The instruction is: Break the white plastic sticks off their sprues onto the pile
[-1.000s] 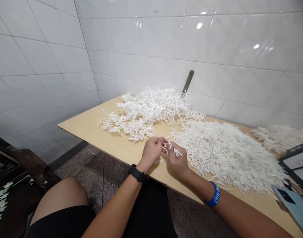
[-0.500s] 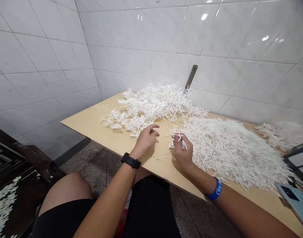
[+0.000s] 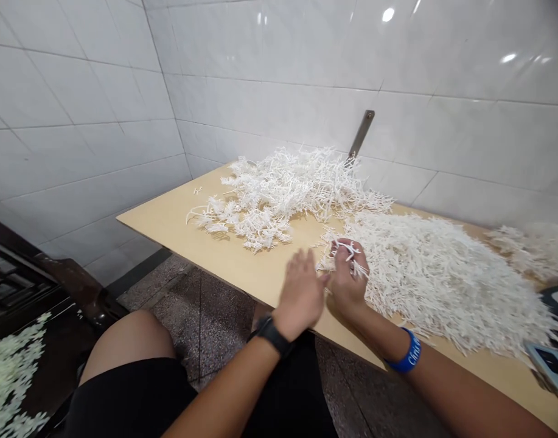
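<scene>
My right hand [image 3: 349, 283] is closed around a few small white branched sprigs [image 3: 352, 250], which look like plastic; their forked tips stick out past the thumb and fingers. Close beside it, my left hand [image 3: 301, 295] is palm down over the front of the table, its fingers stretched out, a little blurred, and holding nothing I can see. Its thumb side is close to the right hand; whether they touch I cannot tell. A large heap of short white pieces [image 3: 434, 277] spreads to the right, and a looser tangle of branched white sprigs [image 3: 301, 185] lies behind the hands.
The pale wooden tabletop [image 3: 164, 213] stands against a tiled wall [image 3: 269, 109]. A metal bar [image 3: 362, 134] rises behind the tangle. At the right edge lies a light blue phone [image 3: 550, 368]. White-green flowers [image 3: 14, 377] are at lower left, by dark wooden furniture [image 3: 64, 283].
My left hand has moved right and toward me, its curled fingers now stretched flat beside the right hand. The right hand keeps its sprigs. The loose bits on the table front are now hidden.
</scene>
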The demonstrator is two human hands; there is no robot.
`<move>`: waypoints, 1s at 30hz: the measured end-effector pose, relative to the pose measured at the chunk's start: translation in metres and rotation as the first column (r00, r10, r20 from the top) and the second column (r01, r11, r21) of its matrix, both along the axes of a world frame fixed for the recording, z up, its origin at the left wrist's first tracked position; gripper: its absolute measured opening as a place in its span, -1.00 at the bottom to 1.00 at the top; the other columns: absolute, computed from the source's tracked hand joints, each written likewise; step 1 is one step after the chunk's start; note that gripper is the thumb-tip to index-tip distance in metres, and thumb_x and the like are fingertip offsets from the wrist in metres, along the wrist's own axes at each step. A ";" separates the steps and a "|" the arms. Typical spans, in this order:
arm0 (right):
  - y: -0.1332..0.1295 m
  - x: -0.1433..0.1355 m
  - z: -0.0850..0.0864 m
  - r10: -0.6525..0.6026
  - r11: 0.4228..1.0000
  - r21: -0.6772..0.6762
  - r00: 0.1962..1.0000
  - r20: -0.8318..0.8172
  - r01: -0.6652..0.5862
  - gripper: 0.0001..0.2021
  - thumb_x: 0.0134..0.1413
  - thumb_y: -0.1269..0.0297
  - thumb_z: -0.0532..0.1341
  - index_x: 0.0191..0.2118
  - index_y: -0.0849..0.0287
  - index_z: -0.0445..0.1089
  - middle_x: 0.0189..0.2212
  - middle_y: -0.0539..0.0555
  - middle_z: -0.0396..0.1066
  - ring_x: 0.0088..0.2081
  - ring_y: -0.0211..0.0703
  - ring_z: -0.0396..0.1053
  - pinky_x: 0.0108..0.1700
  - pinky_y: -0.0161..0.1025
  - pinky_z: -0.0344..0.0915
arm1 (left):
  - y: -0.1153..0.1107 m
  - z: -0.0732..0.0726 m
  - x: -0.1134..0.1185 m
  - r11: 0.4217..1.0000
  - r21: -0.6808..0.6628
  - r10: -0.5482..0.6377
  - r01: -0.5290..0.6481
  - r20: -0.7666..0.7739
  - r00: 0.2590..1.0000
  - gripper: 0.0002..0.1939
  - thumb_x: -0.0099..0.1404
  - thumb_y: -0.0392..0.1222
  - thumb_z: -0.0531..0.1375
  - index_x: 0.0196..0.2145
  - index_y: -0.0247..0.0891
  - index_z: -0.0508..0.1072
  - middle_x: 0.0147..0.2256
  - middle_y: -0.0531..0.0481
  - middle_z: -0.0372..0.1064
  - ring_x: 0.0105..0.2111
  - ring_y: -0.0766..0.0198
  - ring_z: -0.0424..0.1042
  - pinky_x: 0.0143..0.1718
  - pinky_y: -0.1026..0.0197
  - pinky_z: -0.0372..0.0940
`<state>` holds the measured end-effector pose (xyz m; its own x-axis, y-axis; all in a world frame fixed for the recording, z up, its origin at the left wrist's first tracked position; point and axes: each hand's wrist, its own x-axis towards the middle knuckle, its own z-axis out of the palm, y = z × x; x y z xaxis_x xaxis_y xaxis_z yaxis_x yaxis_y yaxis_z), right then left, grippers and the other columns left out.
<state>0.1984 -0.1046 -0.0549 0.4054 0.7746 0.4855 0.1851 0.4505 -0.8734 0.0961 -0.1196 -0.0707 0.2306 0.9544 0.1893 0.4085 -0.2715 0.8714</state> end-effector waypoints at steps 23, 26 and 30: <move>-0.022 -0.012 0.007 0.698 0.624 -0.288 0.684 -0.212 -0.726 -0.66 0.14 0.06 0.22 -0.01 0.04 0.26 -0.30 0.03 0.31 -0.41 -0.22 0.30 -0.41 -0.27 0.34 | -0.033 0.014 -0.051 0.972 -0.149 0.234 -0.181 0.566 0.790 -0.77 0.18 -0.08 0.27 -0.27 -0.28 0.51 -0.17 -0.10 0.38 -0.36 0.31 0.41 -0.34 0.31 0.33; -0.022 -0.013 0.010 0.730 0.567 -0.325 0.645 -0.228 -0.757 -0.55 0.13 0.09 0.22 0.11 0.00 0.19 -0.34 0.00 0.29 -0.43 -0.21 0.32 -0.42 -0.24 0.37 | -0.033 0.009 -0.063 0.967 -0.202 0.245 -0.152 0.596 0.765 -0.75 0.20 -0.03 0.24 -0.33 -0.30 0.46 -0.40 -0.01 0.41 -0.37 0.27 0.41 -0.32 0.30 0.32; -0.021 -0.013 0.010 0.736 0.534 -0.340 0.624 -0.264 -0.774 -0.51 0.10 0.13 0.25 0.14 0.00 0.18 -0.38 -0.02 0.28 -0.46 -0.22 0.33 -0.49 -0.26 0.37 | -0.030 0.006 -0.070 0.967 -0.250 0.199 -0.044 0.636 0.745 -0.71 0.16 -0.04 0.27 -0.24 -0.30 0.45 -0.41 0.00 0.44 -0.41 0.29 0.44 -0.33 0.29 0.35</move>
